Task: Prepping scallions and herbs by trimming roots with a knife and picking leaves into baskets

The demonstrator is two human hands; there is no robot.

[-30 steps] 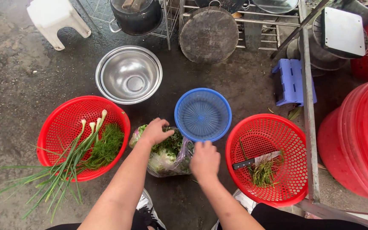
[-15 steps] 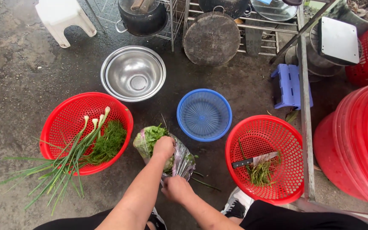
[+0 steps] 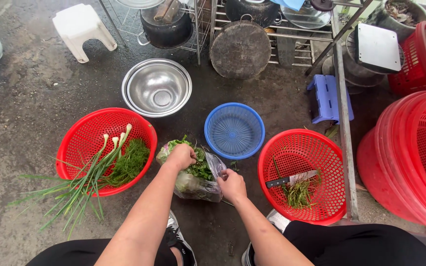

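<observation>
A clear plastic bag (image 3: pixel 198 186) of leafy green herbs (image 3: pixel 200 169) lies on the concrete floor between the baskets. My left hand (image 3: pixel 181 156) is closed around a bunch of the herbs at the bag's mouth. My right hand (image 3: pixel 232 184) grips the bag's right edge. To the left, a red basket (image 3: pixel 82 140) holds spring onions (image 3: pixel 86 173) and dill (image 3: pixel 130 162). The red basket (image 3: pixel 311 148) on the right holds a knife (image 3: pixel 292 179) and green trimmings (image 3: pixel 299 193). An empty blue basket (image 3: pixel 234 130) sits just beyond the bag.
A steel bowl (image 3: pixel 157 87) stands behind the baskets. A round chopping board (image 3: pixel 240 49) leans on a metal rack with pots. A white stool (image 3: pixel 80 29) is at back left, a small blue stool (image 3: pixel 325 97) at right, and stacked red baskets (image 3: pixel 410 152) at far right.
My right hand has moved from the bag's top, near the blue basket, to its right edge. My left hand has stayed in the herbs. The view has shifted slightly.
</observation>
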